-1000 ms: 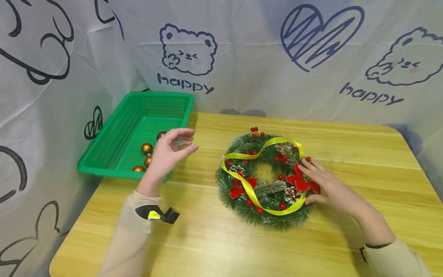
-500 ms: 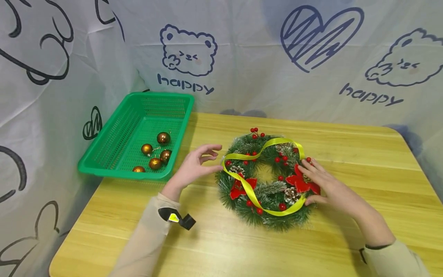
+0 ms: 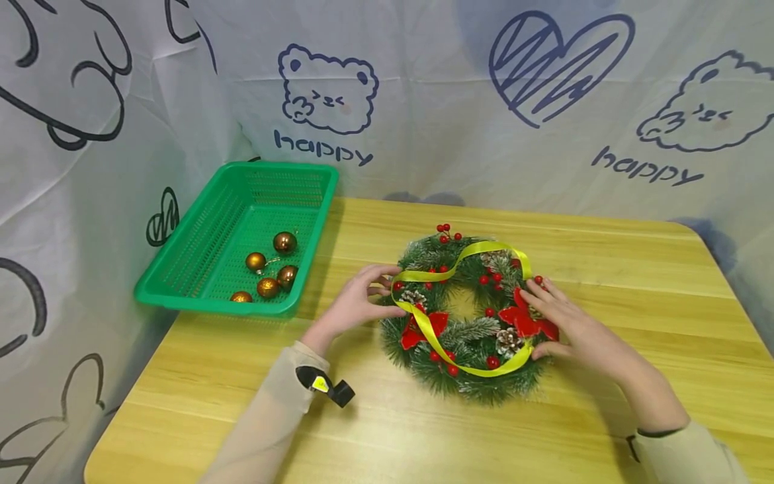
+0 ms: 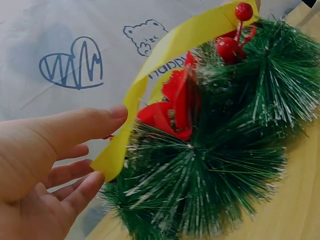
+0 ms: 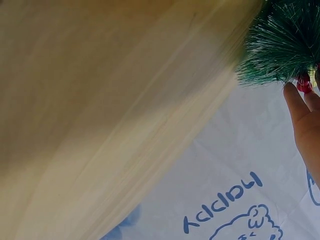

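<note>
A green wreath [image 3: 478, 327] lies on the table, dressed with red flowers, red berries and frosted pine cones. A yellow ribbon [image 3: 465, 253] loops loosely over its top. My left hand [image 3: 358, 304] is at the wreath's left edge. In the left wrist view, the thumb and fingertips of this hand meet the ribbon [image 4: 170, 47], with a gap between thumb and fingers. My right hand [image 3: 577, 329] rests on the wreath's right side, fingers extended beside a red flower [image 3: 527, 317]. Only part of that hand [image 5: 307, 120] shows in the right wrist view, near the wreath's needles.
At the left rear stands a green plastic basket [image 3: 205, 304], holding several brown and gold ball ornaments [image 3: 269, 288]. The wooden table [image 3: 387, 437] has a rounded right rear corner. White cloth [image 3: 423, 134] with drawings hangs behind and at the sides.
My left hand has moved right, from beside the basket to the wreath's left edge, where it touches the ribbon. The right hand and the wreath stay where they were.
</note>
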The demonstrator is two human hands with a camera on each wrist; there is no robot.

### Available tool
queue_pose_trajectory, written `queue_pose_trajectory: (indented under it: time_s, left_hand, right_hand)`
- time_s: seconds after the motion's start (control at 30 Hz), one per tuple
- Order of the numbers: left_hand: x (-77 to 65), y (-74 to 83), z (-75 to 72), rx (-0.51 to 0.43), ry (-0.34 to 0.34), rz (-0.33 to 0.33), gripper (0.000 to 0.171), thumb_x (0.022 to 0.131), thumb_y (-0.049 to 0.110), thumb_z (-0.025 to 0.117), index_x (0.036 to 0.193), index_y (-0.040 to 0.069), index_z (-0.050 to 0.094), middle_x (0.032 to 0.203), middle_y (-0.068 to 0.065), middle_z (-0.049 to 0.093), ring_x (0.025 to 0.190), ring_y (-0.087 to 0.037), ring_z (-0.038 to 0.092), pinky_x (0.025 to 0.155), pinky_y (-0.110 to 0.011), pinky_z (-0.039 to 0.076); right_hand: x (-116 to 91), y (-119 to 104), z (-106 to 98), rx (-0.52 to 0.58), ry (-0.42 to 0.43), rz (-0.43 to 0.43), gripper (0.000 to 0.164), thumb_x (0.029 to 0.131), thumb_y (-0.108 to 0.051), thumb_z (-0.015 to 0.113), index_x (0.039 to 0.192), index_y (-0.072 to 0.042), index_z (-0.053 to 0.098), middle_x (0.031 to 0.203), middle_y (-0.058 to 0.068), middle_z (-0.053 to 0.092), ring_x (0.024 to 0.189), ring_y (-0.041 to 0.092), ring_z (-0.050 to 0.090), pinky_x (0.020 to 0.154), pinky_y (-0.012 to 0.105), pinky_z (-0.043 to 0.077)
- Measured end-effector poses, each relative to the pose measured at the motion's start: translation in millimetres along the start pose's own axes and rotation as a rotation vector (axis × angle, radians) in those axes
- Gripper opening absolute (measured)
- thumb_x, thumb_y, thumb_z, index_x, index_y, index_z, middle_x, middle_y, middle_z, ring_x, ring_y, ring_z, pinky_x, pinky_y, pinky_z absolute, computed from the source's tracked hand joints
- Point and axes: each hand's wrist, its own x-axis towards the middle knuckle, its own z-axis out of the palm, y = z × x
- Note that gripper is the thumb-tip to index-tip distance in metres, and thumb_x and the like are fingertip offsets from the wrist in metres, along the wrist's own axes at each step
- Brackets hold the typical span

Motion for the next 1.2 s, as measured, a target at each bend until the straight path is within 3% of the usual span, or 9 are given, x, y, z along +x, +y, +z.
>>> queue_pose_trajectory:
  time_s: [0.17, 0.37, 0.63, 0.83, 1.2]
  left_hand:
    - [6.1, -13.2, 5.0, 0.04, 0.038, 0.035, 0.073, 0.063, 0.015, 0.083, 0.128, 0.007, 0.05, 0.119, -0.012, 0.049, 0.102, -0.026, 0.051, 0.091, -0.036, 0.049]
    - [10.2, -18.2, 8.6, 0.119, 0.058, 0.088, 0.067, 0.064, 0.019, 0.083, 0.124, 0.01, 0.055, 0.109, -0.008, 0.049, 0.088, -0.021, 0.048, 0.08, -0.032, 0.053]
    - [11.0, -15.0, 10.1, 0.222, 0.074, 0.056, 0.058, 0.07, 0.022, 0.08, 0.123, 0.011, 0.057, 0.105, -0.004, 0.048, 0.083, -0.016, 0.046, 0.074, -0.027, 0.05]
    - [11.7, -14.1, 10.8, 0.263, 0.089, 0.06, 0.044, 0.073, 0.027, 0.077, 0.113, 0.014, 0.065, 0.1, -0.002, 0.048, 0.079, -0.015, 0.042, 0.066, -0.024, 0.045]
    - [14.1, -9.7, 10.6, 0.266, 0.133, 0.067, 0.017, 0.077, 0.026, 0.073, 0.092, 0.018, 0.07, 0.088, 0.001, 0.05, 0.071, -0.017, 0.044, 0.059, -0.024, 0.04]
  right_hand:
    - [-0.2, 0.2, 0.5, -0.007, -0.008, 0.0, 0.094, 0.069, -0.044, 0.071, 0.146, -0.023, 0.02, 0.153, 0.005, 0.01, 0.14, 0.028, 0.004, 0.1, 0.064, 0.026]
    - [-0.5, 0.6, 1.6, -0.009, -0.008, 0.003, 0.094, 0.069, -0.045, 0.07, 0.146, -0.024, 0.02, 0.153, 0.005, 0.01, 0.14, 0.028, 0.004, 0.1, 0.064, 0.026]
    - [-0.9, 0.1, 2.1, -0.024, -0.003, 0.001, 0.094, 0.07, -0.044, 0.07, 0.147, -0.023, 0.02, 0.153, 0.005, 0.01, 0.14, 0.029, 0.003, 0.095, 0.067, 0.03]
    - [-0.6, 0.5, 3.0, -0.035, 0.009, 0.003, 0.096, 0.068, -0.044, 0.071, 0.147, -0.023, 0.02, 0.153, 0.005, 0.011, 0.14, 0.03, 0.004, 0.095, 0.067, 0.03]
    - [-1.7, 0.5, 2.2, -0.012, -0.006, 0.017, 0.095, 0.07, -0.045, 0.069, 0.147, -0.023, 0.018, 0.153, 0.004, 0.01, 0.14, 0.03, 0.002, 0.095, 0.068, 0.029]
